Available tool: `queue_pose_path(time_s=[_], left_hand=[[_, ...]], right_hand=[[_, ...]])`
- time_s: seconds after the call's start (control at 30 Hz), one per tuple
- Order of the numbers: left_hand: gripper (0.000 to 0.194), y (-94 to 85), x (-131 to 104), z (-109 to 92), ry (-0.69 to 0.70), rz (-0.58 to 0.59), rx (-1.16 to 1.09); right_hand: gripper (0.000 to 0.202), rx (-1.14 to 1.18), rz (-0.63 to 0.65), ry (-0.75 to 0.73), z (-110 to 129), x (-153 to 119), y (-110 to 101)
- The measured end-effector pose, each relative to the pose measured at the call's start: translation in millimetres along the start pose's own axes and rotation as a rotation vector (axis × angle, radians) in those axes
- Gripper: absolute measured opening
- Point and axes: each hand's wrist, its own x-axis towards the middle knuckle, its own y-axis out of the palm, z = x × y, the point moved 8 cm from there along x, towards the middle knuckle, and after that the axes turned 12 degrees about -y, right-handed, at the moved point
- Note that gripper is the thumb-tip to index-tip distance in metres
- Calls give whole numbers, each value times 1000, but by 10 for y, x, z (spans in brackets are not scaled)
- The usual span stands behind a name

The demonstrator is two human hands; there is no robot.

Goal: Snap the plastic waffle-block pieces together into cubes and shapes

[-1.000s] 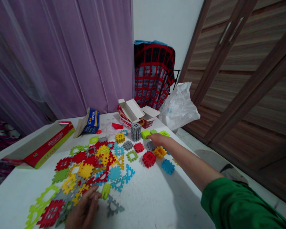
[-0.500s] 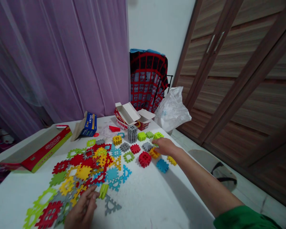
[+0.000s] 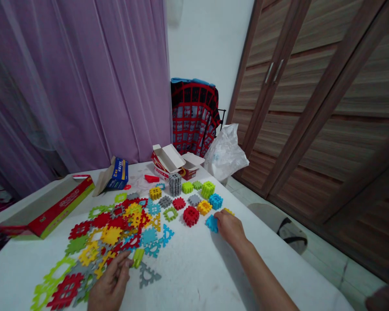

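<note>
My left hand rests low at the front of the table, fingers curled. Its thumb and fingertips are at a small pair of lime-green interlocking pieces standing on edge, which they appear to pinch. A grey triangular piece lies just right of them. My right hand reaches to the table's right side, its fingers closed on the right end of a blue stack of notched square pieces. Close by stand a red stack, a yellow stack and another blue stack. A yellow piece shows partly behind the hand.
A loose pile of mixed pieces covers the left middle of the white table. Farther back are a tall grey stack, a lime-green stack and opened boxes. A long red box lies left; a plastic bag hangs beyond the right edge.
My right hand has moved nearer, from beside the lime-green and yellow stacks to the blue stack. A second blue stack now shows where the hand was. My left hand stays nearly still.
</note>
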Motion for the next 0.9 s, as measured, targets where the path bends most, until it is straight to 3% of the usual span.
queue_pose_path(time_s=[0.27, 0.43, 0.67, 0.9], left_hand=[[46, -14, -9, -59, 64, -48, 11], [42, -18, -18, -84, 79, -58, 19], [52, -16, -15, -100, 74, -35, -3], [56, 1, 13, 13, 46, -16, 3]], right_hand=[[32, -106, 83, -106, 128, 230, -155], [33, -121, 103, -145, 163, 269, -75], [34, -136, 114, -159, 171, 322, -5], [33, -120, 115, -162, 173, 361, 41]])
